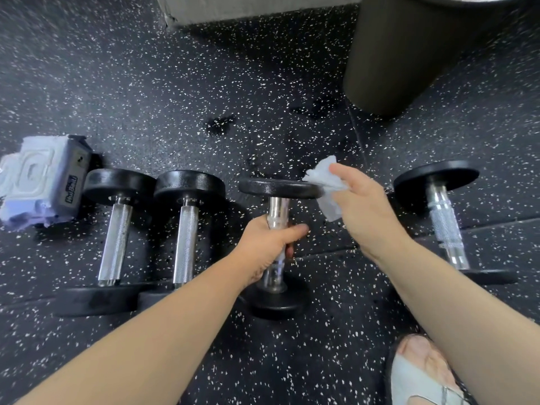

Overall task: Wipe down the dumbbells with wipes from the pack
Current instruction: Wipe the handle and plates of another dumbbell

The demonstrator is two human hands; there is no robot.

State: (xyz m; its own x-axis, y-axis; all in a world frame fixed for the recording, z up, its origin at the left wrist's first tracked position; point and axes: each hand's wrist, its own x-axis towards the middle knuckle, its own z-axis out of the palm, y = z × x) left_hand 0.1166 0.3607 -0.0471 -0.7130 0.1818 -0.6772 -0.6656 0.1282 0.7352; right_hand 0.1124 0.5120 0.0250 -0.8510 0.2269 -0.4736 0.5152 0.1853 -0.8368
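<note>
Four black-plated dumbbells with chrome handles are lying in a row on the speckled floor (175, 112). The left hand (268, 247) is gripping the third dumbbell (279, 207) from the left, its fingers curling round the handle. The right hand (362, 206) is pinching one crumpled white wipe (324, 176) in its fingers, holding it against the rim of that dumbbell's far plate. One wipe pack (38, 185) is sitting just beside the leftmost dumbbell (115, 238); one dark bin (409, 54) is standing beyond.

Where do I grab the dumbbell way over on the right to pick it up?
Take the far-right dumbbell by the middle of its rough silver bar, reaching from above. It lies on the floor, and the black plates at each end seem to hold the bar up, so fingers should fit under it.
</note>
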